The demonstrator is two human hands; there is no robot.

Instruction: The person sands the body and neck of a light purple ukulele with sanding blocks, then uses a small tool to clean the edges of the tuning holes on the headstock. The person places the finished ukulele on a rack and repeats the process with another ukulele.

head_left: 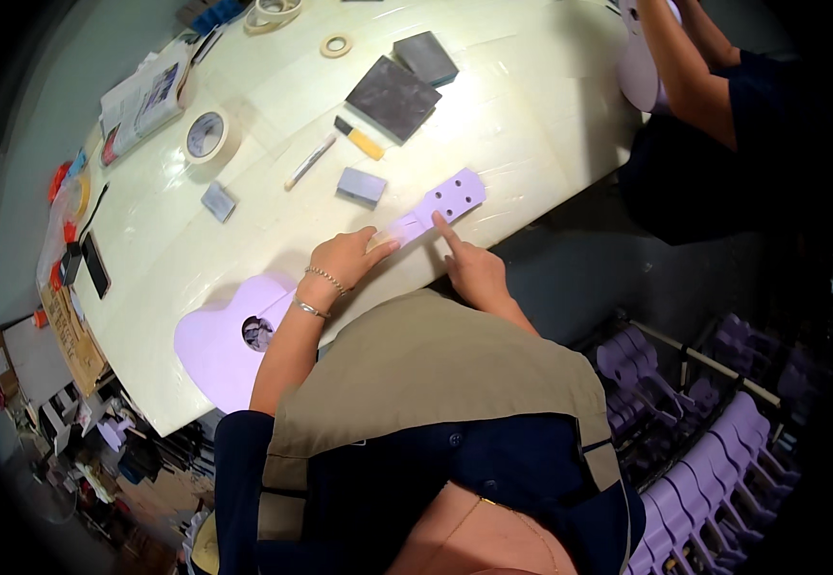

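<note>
A lilac ukulele (213,337) with no strings lies face up along the table's near edge. Its body with the round sound hole is at the left, and the headstock (455,195) with several peg holes points to the upper right. My left hand (345,261) is closed around the neck, thumb along the near side. At the headstock's lower end, my right hand (475,273) touches the edge with its stretched index finger. The other fingers of that hand are curled, and I see nothing in them.
Beyond the neck lie a grey sanding block (361,187), a yellow-handled cutter (359,139), a pen (310,162), dark abrasive pads (393,99) and tape rolls (208,136). A co-worker's arm (690,77) is at upper right. Racked lilac ukuleles (699,479) stand lower right.
</note>
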